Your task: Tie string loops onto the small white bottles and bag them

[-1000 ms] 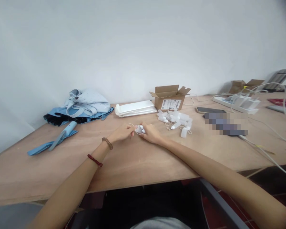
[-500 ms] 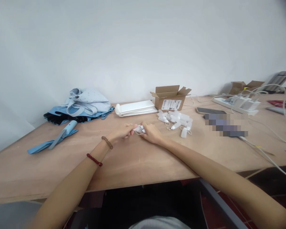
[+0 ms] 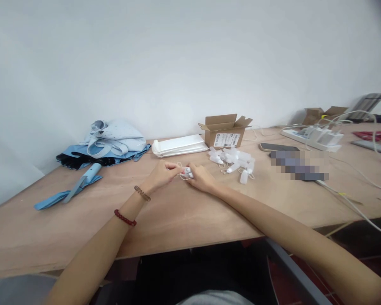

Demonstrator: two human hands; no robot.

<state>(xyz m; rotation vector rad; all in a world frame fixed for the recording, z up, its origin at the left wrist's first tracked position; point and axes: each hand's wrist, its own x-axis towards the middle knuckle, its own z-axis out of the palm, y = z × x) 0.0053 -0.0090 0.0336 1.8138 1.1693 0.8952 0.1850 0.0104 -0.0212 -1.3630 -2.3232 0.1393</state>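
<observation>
My left hand (image 3: pixel 163 175) and my right hand (image 3: pixel 201 178) meet over the wooden table (image 3: pixel 184 212), both pinched on a small white plastic piece with a thin cord (image 3: pixel 187 172). The left fingers are raised a little and hold the cord end. A pile of similar small white pieces with cords (image 3: pixel 234 160) lies just right of my hands. Two bead bracelets sit on my left wrist.
An open cardboard box (image 3: pixel 225 131) and a flat white packet stack (image 3: pixel 179 145) stand behind the pile. Blue cloth and a folded umbrella (image 3: pixel 82 180) lie at the left. A phone (image 3: pixel 277 147), a power strip (image 3: pixel 317 137) and white cables lie at the right.
My left hand has lifted slightly and drawn the cord up from the white piece. The right hand has stayed in place.
</observation>
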